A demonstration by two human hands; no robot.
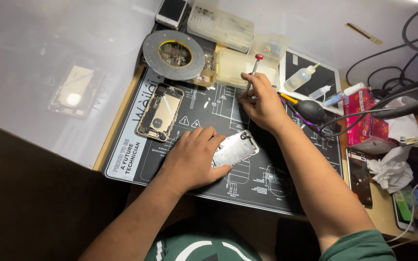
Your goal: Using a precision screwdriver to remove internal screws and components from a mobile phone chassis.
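My left hand (193, 157) lies flat on the black work mat (276, 181) and presses on the left end of a silvery phone screen panel (236, 148), back side up. My right hand (262, 101) is farther back on the mat, fingers closed around a thin screwdriver with a red cap (253, 70), its tip pointing down at the mat. An opened phone body (160, 111) with its insides showing lies on the mat to the left of both hands.
A roll of dark tape (173, 54) and clear plastic parts boxes (224, 26) sit at the mat's far edge, with another phone (171, 11) behind. Right of the mat: small squeeze bottles (302, 77), a black air blower (310, 109), a pink box (361, 118), cables, tissues, a dark phone (359, 175).
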